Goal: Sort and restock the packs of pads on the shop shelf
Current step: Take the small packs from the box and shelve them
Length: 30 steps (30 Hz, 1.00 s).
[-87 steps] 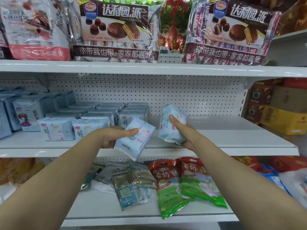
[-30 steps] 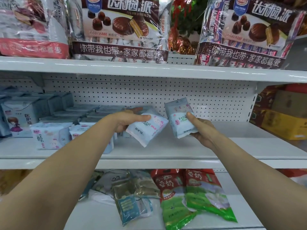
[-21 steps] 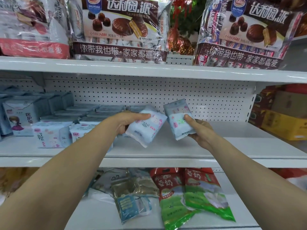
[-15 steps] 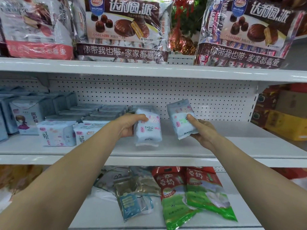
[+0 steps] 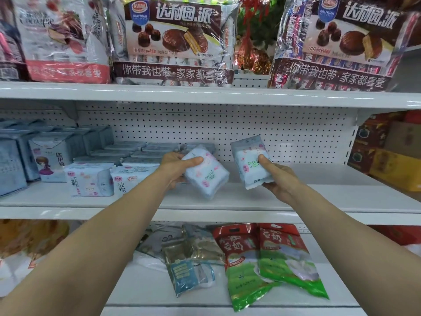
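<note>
Two pad packs are up in our hands, over the middle shelf [image 5: 307,197]. Our left hand [image 5: 174,168] grips the first pack [image 5: 206,175], slanted now where half a second back it stood upright; our right hand [image 5: 281,180] pinches the second pack [image 5: 248,163], thumb on its face, barely shifted. Stocked packs [image 5: 88,180] sit left; on a taller pack [image 5: 52,160] we read 医护. Pie bags [image 5: 177,42] overhead read 达利园·派, pouches [image 5: 280,254] below 豆奶.

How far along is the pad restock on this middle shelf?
Done: rows of pad packs line the left of the shelf. In hand: the left hand grips one tilted pack, the right hand holds a second pack. Left: neither is placed in the rows yet.
</note>
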Each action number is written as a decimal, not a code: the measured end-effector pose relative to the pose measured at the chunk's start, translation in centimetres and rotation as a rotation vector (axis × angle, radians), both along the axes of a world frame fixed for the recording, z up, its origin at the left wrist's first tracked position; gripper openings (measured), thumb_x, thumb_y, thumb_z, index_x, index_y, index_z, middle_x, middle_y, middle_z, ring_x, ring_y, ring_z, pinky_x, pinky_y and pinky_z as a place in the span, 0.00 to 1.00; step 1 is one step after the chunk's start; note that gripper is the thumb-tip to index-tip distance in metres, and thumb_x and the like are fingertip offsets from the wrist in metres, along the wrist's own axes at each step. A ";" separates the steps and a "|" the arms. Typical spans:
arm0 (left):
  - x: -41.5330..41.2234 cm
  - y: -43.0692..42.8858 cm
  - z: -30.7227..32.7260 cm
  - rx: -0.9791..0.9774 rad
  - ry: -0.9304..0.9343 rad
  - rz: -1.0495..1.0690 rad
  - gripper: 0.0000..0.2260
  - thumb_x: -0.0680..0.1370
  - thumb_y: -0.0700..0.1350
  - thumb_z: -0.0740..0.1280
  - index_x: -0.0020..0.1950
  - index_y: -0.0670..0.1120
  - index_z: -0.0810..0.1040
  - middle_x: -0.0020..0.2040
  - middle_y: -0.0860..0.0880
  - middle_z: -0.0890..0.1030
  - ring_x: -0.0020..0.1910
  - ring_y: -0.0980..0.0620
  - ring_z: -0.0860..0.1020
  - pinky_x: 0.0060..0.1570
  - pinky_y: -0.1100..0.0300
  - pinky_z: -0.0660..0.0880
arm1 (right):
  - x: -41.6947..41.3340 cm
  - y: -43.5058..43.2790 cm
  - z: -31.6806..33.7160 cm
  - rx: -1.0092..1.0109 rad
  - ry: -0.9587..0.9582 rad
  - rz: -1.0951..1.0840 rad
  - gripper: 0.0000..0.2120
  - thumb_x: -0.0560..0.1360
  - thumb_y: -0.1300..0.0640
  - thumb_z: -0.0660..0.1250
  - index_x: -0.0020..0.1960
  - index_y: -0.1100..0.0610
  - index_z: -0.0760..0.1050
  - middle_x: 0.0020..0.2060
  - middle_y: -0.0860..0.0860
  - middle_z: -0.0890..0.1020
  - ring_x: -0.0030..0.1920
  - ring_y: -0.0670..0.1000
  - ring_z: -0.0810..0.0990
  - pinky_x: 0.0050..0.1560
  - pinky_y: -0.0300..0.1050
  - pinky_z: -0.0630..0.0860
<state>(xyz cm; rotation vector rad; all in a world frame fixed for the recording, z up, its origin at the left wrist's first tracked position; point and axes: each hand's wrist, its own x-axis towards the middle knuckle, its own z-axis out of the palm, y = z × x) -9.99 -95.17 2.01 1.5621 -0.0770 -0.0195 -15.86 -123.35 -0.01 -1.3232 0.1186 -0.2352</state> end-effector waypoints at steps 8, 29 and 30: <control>-0.4 1.4 -0.2 0.352 -0.173 -0.093 0.46 0.68 0.42 0.81 0.79 0.55 0.60 0.67 0.51 0.76 0.59 0.48 0.79 0.49 0.53 0.81 | -0.6 0.1 0.5 -0.015 0.000 0.010 0.26 0.72 0.49 0.76 0.63 0.65 0.78 0.54 0.58 0.86 0.59 0.58 0.84 0.61 0.53 0.80; 2.1 2.2 0.9 1.335 -0.343 -0.048 0.34 0.67 0.58 0.79 0.70 0.54 0.71 0.65 0.47 0.75 0.72 0.42 0.60 0.60 0.51 0.68 | -0.9 2.0 1.4 -0.028 -0.039 0.056 0.19 0.76 0.53 0.73 0.61 0.65 0.78 0.55 0.58 0.86 0.56 0.56 0.85 0.50 0.46 0.81; 2.2 2.1 0.9 1.358 -0.346 -0.037 0.34 0.67 0.58 0.79 0.70 0.54 0.71 0.65 0.47 0.75 0.72 0.42 0.60 0.58 0.52 0.69 | -0.9 1.9 1.5 -0.030 -0.040 0.058 0.18 0.76 0.53 0.73 0.60 0.64 0.79 0.54 0.58 0.86 0.54 0.55 0.85 0.49 0.46 0.82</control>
